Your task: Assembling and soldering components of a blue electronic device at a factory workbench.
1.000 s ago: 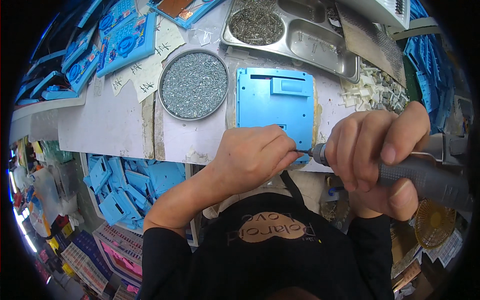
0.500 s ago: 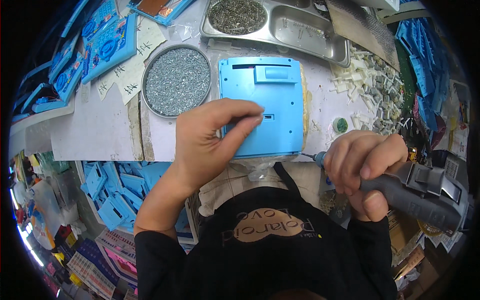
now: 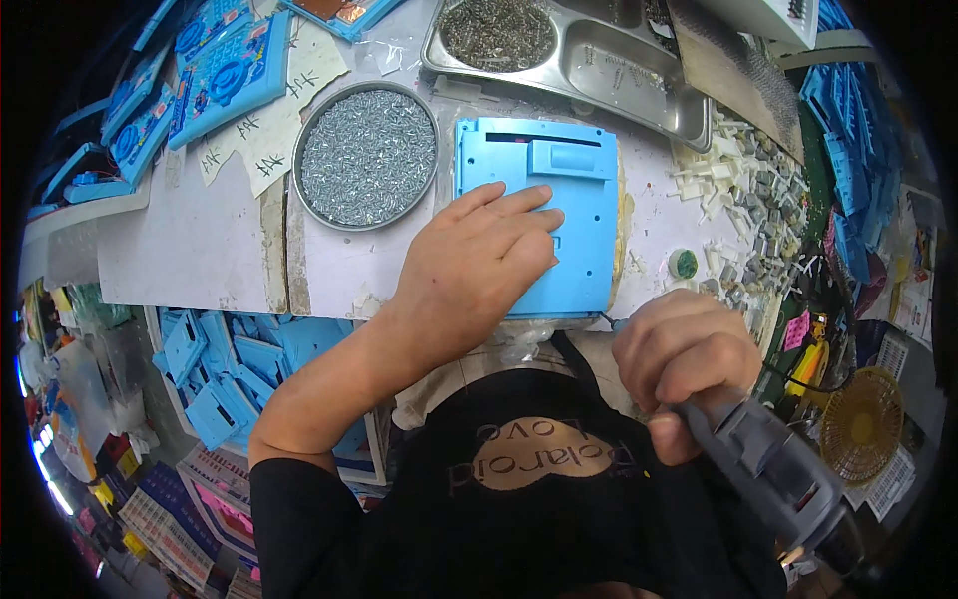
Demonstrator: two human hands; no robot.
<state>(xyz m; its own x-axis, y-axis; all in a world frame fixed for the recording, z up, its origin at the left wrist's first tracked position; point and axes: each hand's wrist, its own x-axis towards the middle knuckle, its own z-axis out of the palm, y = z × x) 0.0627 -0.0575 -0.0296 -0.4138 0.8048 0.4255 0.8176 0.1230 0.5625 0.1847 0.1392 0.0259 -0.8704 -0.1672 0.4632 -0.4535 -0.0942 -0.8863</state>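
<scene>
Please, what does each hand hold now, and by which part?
The right hand grips the grey power tool around its front part. The left hand grasps nothing; it rests on the blue casing.

At the near edge of the workbench (image 3: 200,240) lies one blue case (image 3: 584,240), with one power screwdriver (image 3: 768,454) by its near right corner. Past its left edge stands one round dish (image 3: 363,226); toward the bench's far edge, one metal tray (image 3: 654,110).
</scene>
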